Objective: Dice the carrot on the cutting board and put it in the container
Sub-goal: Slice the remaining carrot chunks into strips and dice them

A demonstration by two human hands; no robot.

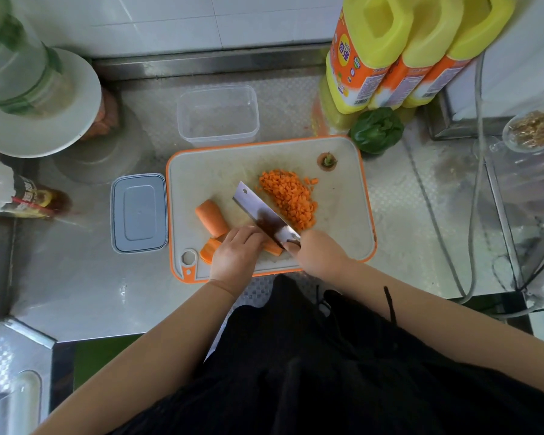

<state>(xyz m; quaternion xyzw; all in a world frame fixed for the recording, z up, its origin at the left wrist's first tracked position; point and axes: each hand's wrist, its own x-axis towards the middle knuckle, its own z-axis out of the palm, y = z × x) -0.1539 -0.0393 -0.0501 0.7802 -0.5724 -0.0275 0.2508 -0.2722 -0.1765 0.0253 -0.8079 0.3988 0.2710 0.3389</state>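
A white cutting board (201, 171) with an orange rim was laid on the steel table (85, 287), and every place below is given from it. On its near edge the left hand (234, 255) was pressed down over carrot pieces (272, 248), the fingers curled upon them; sliced ends (208, 250) could be seen at the hand's left side. The handle of a cleaver (261, 215) was grasped by the right hand (319, 254), and the blade was held slanting across the board's middle, its edge against the left hand's knuckles. A thick uncut carrot chunk (212, 216) was left just beyond the left hand — apart from the blade. A heap of diced carrot (291, 199) was gathered right of the blade, toward the board's far right part, and the trimmed carrot top (327, 160) was set in the far right corner. Behind the board's far edge a clear container (218, 113) was stood, with no dice visible in it. Its grey lid (139, 213) was laid just beside the board's left edge. At the far right corner, off the board, a green vegetable (377, 129) and yellow-capped bottles (390, 54) were placed.
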